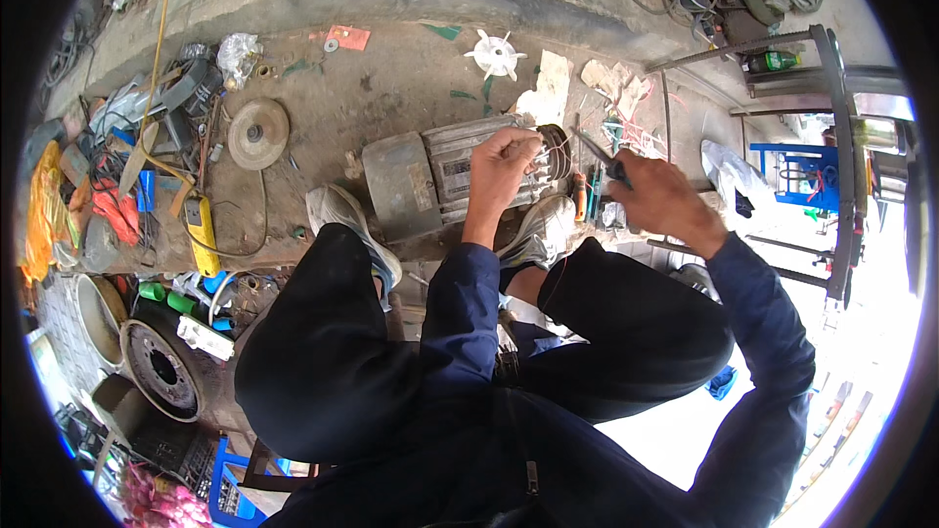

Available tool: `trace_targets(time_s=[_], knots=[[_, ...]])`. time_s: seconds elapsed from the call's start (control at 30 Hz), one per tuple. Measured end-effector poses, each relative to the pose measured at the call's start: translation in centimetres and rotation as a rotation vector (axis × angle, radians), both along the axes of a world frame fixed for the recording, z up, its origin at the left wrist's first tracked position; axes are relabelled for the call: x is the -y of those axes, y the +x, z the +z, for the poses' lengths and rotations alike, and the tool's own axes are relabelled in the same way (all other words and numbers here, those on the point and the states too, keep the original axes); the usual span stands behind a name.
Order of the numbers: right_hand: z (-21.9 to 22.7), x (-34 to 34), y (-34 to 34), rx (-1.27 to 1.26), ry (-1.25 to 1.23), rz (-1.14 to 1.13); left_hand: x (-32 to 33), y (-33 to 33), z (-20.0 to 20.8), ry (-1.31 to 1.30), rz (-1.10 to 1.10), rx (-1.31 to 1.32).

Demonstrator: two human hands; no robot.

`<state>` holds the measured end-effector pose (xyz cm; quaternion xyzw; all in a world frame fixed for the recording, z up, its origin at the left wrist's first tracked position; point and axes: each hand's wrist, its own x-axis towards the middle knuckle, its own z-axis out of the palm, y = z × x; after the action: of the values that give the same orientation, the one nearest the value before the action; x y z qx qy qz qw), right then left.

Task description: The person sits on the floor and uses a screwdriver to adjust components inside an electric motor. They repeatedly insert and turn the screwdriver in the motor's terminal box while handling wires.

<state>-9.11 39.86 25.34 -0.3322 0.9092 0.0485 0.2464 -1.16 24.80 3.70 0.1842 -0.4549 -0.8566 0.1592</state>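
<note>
An electric motor (452,172) with a grey ribbed housing lies on its side on the floor between my feet. Its right end is open and shows the dark ring of windings (556,153). My left hand (501,168) is closed in a pinch beside that end, on what looks like a thin reddish strand; the fingertips partly hide it. To the right, my right hand (665,198) is wrapped around the dark handles of scissors (594,147). Their blades point up and left toward the windings, apart from my left hand.
A white fan wheel (495,56) and torn cardboard (550,80) lie beyond the motor. An orange-handled tool (580,197) is near the windings. Leftward are a round disc (259,134), a yellow meter (201,235) and piled parts. A metal frame (837,166) stands at right.
</note>
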Motion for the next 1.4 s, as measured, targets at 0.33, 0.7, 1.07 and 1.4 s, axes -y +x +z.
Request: trace_targets(time_s=[0.33, 0.7, 1.07, 1.4], knots=[[-3.7, 2.3, 1.8, 0.041, 0.013, -0.036, 0.0, -0.1, -0.2, 0.075, -0.024, 0.001], [-3.9, 2.1, 1.9, -0.053, 0.041, -0.054, -0.1, -0.2, -0.5, 0.153, -0.026, -0.018], [-4.1, 2.2, 1.9, -0.048, 0.072, -0.005, 0.0, -0.1, -0.4, 0.120, -0.038, -0.008], [-4.3, 2.1, 2.0, -0.098, 0.081, 0.047, -0.1, -0.2, -0.5, 0.093, -0.036, 0.003]])
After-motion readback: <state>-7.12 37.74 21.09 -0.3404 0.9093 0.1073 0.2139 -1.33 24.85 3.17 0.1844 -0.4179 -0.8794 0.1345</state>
